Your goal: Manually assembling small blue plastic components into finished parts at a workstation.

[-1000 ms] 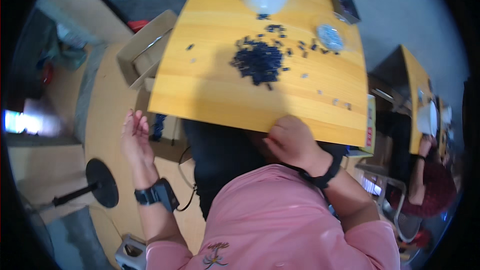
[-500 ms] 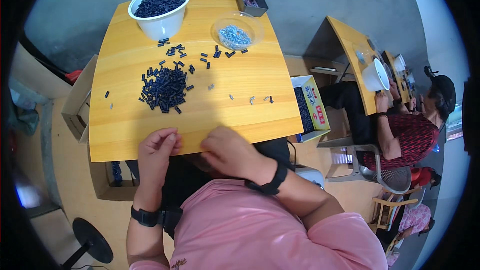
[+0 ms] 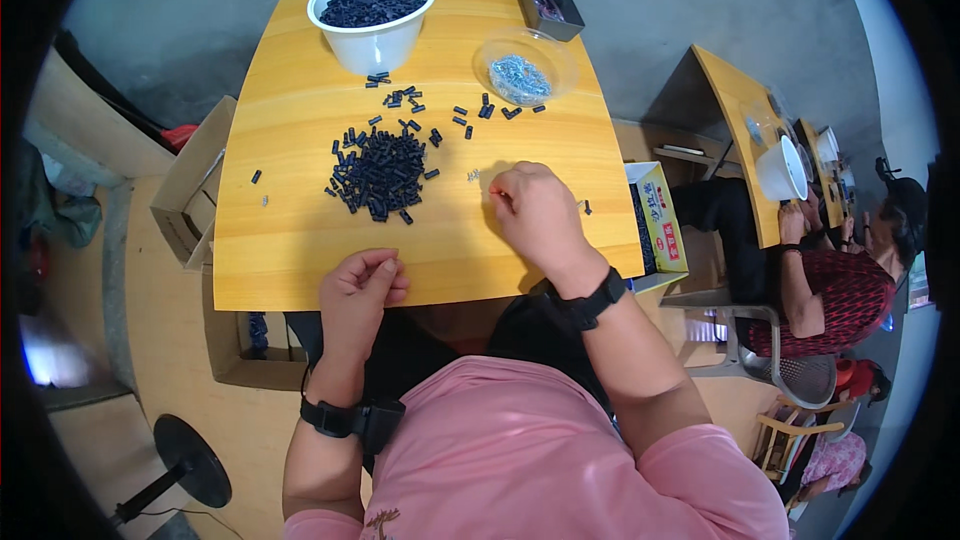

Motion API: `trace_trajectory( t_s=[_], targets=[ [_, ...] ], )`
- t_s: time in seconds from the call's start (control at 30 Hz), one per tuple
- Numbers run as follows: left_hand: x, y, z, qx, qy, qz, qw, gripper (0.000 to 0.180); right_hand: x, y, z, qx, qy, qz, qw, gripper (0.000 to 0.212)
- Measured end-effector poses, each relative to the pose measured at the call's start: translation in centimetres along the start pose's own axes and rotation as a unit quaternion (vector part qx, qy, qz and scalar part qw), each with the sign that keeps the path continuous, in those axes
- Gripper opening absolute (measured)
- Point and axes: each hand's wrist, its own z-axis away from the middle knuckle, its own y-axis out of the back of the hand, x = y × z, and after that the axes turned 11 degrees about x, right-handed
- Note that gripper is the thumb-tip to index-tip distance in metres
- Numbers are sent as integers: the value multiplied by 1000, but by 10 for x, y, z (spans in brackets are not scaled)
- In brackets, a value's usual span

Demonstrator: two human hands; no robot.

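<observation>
A heap of small black plastic pieces (image 3: 382, 172) lies in the middle of the wooden table (image 3: 290, 265). At the table's front edge is my left hand (image 3: 358, 290), closed with thumb against fingers; whatever it holds is hidden. My right hand (image 3: 540, 215) is down at the table's right side, its fingertips pinched together, and I cannot make out anything in them. Just left of those fingertips lie a few tiny silver metal parts (image 3: 474, 176). One dark piece (image 3: 587, 207) sits right of that hand.
At the back stand a white bucket (image 3: 372, 45) full of black pieces, a clear dish (image 3: 567, 70) of silvery parts and a dark grey tray (image 3: 565, 25). Cardboard boxes (image 3: 190, 195) flank the table. Another person (image 3: 835, 290) sits at a table to the right.
My right hand has moved from beside the left hand, at the front edge, forward and right onto the table. The left hand stays closed at the edge. The whole view has shifted slightly.
</observation>
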Motion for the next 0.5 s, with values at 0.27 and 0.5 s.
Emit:
trace_trajectory(
  t_s=[0.27,0.5],
  targets=[
    [1,3,-1,3,9,15,1000,16,0,-37,-14,26,34,24,999,5],
    [3,2,1,4,5,7,1000,16,-8,-28,-6,-5,77,44,996,2]
  ],
)
